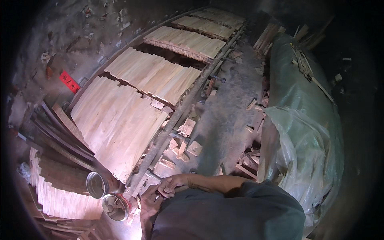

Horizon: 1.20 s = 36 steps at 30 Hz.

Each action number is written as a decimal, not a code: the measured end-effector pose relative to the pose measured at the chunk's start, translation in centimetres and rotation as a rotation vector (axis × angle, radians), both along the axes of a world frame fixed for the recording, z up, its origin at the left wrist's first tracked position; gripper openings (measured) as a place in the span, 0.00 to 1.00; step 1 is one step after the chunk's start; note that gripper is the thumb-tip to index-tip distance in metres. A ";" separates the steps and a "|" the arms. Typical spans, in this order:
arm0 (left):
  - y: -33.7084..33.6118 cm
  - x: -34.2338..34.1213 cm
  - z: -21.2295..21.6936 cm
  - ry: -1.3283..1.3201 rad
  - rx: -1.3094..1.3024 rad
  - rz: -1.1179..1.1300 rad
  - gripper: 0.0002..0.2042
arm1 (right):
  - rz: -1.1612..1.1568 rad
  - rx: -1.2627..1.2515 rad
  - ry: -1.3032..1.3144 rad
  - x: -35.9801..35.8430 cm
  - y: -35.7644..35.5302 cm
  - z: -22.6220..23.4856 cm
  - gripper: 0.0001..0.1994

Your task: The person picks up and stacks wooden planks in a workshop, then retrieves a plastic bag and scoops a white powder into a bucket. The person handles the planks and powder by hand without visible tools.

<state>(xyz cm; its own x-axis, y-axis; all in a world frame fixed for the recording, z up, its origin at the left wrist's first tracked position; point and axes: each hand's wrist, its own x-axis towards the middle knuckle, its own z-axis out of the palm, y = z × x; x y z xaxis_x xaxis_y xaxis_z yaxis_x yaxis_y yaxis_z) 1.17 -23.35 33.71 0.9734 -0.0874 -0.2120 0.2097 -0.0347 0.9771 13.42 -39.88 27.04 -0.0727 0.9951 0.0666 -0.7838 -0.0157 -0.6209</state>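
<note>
Close to my body, my right hand (173,184) and my left hand (149,203) meet with bent, closed fingers. Whatever may be between the fingertips is too small to make out. To the left of my hands stand two open round cans: one can (97,185) with a pale rim, and a nearer red-sided can (116,207) with something pale inside. Ahead lies a large panel of pale wooden strips (120,116), edged by a long metal rail (180,110) with screw clamps (180,136) sticking out of it.
More strip panels (156,74) continue along the frame into the distance. Wood offcuts (195,148) litter the floor on the right of the rail. Plastic sheeting (308,136) covers a long pile farther right. Stacked boards (66,200) and curved dark strips (66,134) lie at left.
</note>
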 end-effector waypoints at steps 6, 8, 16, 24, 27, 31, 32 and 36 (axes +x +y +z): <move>-5.3 -3.2 -0.4 0.073 0.026 0.148 0.18 | 0.181 0.150 0.106 -0.5 -3.1 -1.2 0.19; -6.8 -4.2 -0.1 0.109 0.053 0.181 0.17 | 0.245 0.136 0.086 -1.1 -3.9 -3.6 0.19; -10.2 -7.7 -0.7 0.163 0.080 0.269 0.14 | 0.251 0.120 0.208 -2.9 -7.3 0.3 0.18; -9.4 -10.3 2.5 0.066 0.291 0.266 0.08 | 0.385 0.060 -0.062 -5.5 -5.5 0.8 0.23; -7.7 -13.3 1.6 -0.112 0.387 0.257 0.06 | 0.378 0.031 -0.023 -8.1 -4.0 2.9 0.22; -5.2 -21.8 -0.6 -0.084 0.201 0.410 0.13 | 0.490 -0.059 -0.040 -14.1 -0.3 3.0 0.23; -4.9 -24.3 -1.3 -0.181 0.132 0.407 0.13 | 0.530 -0.106 -0.053 -15.8 0.7 3.1 0.24; -4.4 -30.6 -2.4 -0.225 0.143 0.489 0.17 | 0.628 -0.198 -0.020 -21.0 4.0 4.6 0.23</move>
<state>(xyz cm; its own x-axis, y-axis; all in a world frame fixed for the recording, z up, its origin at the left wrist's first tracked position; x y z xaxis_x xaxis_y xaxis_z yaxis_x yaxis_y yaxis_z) -29.45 -27.79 31.36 0.9160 0.4002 0.0290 0.0216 -0.1216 0.9923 -7.60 -35.86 31.69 -0.6432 0.7561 -0.1209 -0.5764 -0.5820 -0.5736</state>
